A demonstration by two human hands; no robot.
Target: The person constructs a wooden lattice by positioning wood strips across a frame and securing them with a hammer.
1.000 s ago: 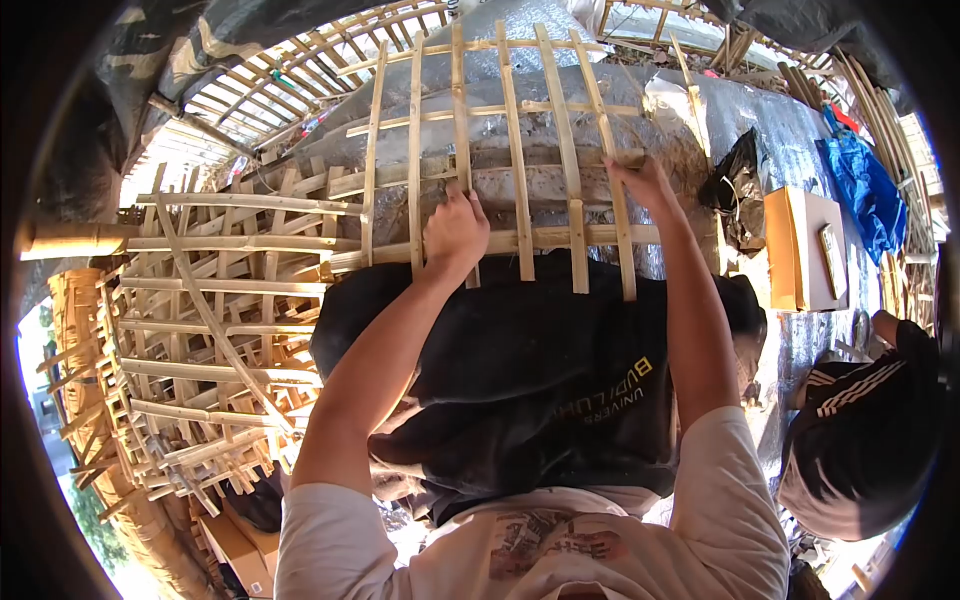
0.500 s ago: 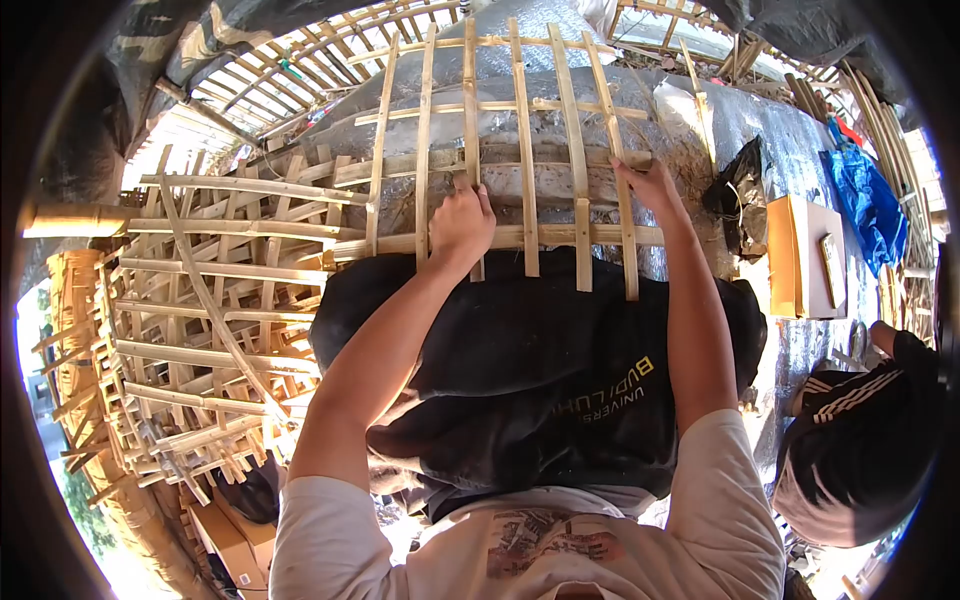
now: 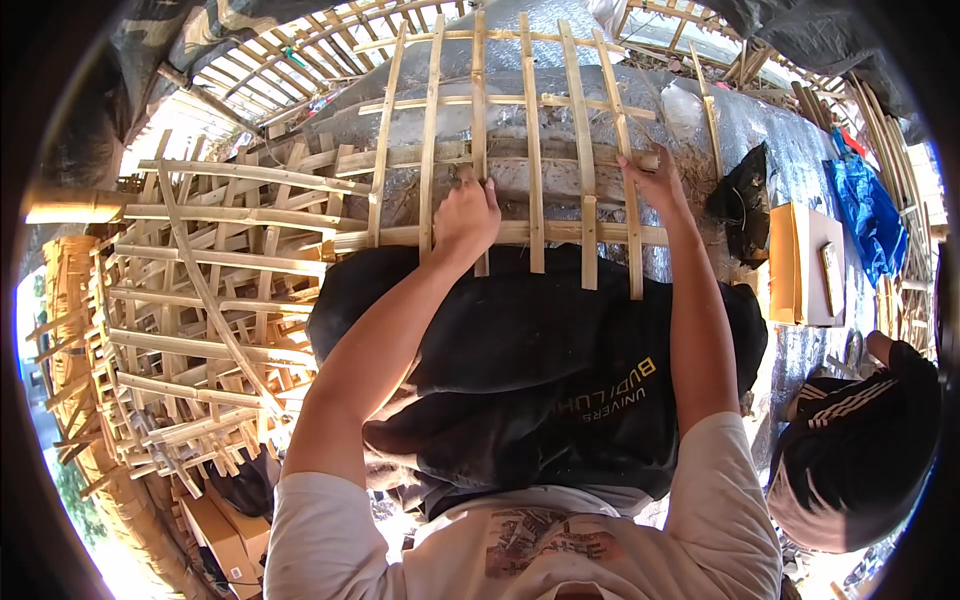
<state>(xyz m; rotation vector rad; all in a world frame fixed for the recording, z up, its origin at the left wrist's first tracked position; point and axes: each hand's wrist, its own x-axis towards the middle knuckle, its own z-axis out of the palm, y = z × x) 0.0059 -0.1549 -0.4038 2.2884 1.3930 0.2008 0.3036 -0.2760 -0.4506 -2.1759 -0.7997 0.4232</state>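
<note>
A lattice of pale bamboo strips point(image 3: 533, 150) lies ahead of me, its near ends reaching over the black cloth point(image 3: 520, 320) on my lap. My left hand point(image 3: 466, 212) is closed around a crosswise strip beside the third lengthwise strip. At the right side of the lattice, my right hand point(image 3: 656, 184) pinches the same crosswise strip near its end, by the rightmost lengthwise strip. The undersides of both hands' fingers are partly hidden.
Finished-looking bamboo lattices point(image 3: 215, 300) are stacked at the left. To the right are a cardboard box point(image 3: 790, 265), a black plastic bag point(image 3: 742, 205), a blue bag point(image 3: 868, 220) and another person in dark clothing point(image 3: 850, 460).
The view has shifted slightly, so the lattice appears a little higher and further right. Both hands keep nearly the same grip on it.
</note>
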